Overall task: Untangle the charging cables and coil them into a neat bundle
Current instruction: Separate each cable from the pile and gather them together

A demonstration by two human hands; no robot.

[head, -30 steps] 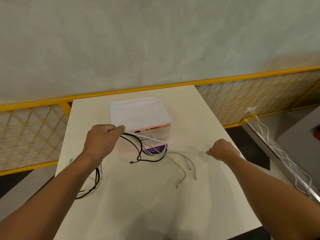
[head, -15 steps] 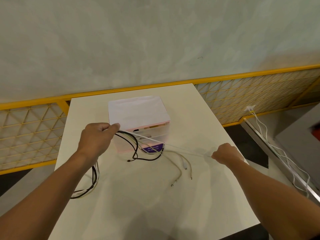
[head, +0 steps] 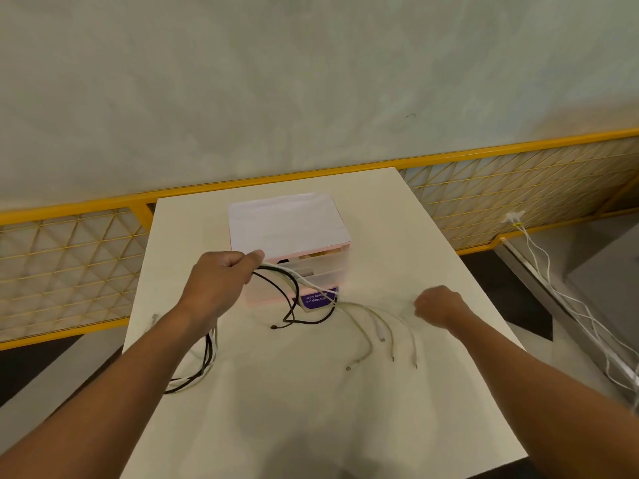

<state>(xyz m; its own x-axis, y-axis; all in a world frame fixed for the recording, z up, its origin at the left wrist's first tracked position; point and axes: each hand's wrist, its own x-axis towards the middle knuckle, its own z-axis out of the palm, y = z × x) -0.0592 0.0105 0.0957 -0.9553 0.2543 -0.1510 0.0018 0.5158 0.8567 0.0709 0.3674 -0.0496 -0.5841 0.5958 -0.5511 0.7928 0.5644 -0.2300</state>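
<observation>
A single wide-angle view sits on the person's head, facing forward and tilted down. It looks closely over the white rectangular tabletop (head: 311, 426). Both forearms enter from the bottom corners, with the left hand (head: 221, 281) and right hand (head: 437, 305) near mid-frame. The pale plaster wall (head: 311, 81) and yellow mesh railing (head: 518, 188) fill the upper half.

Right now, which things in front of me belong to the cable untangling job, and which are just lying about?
Job: left hand gripping the cable bunch; black cable; loose pale cable ends on the table; right hand, curled beside them.
Lying about: drawer box; purple label; floor cables by the yellow railing.
</observation>
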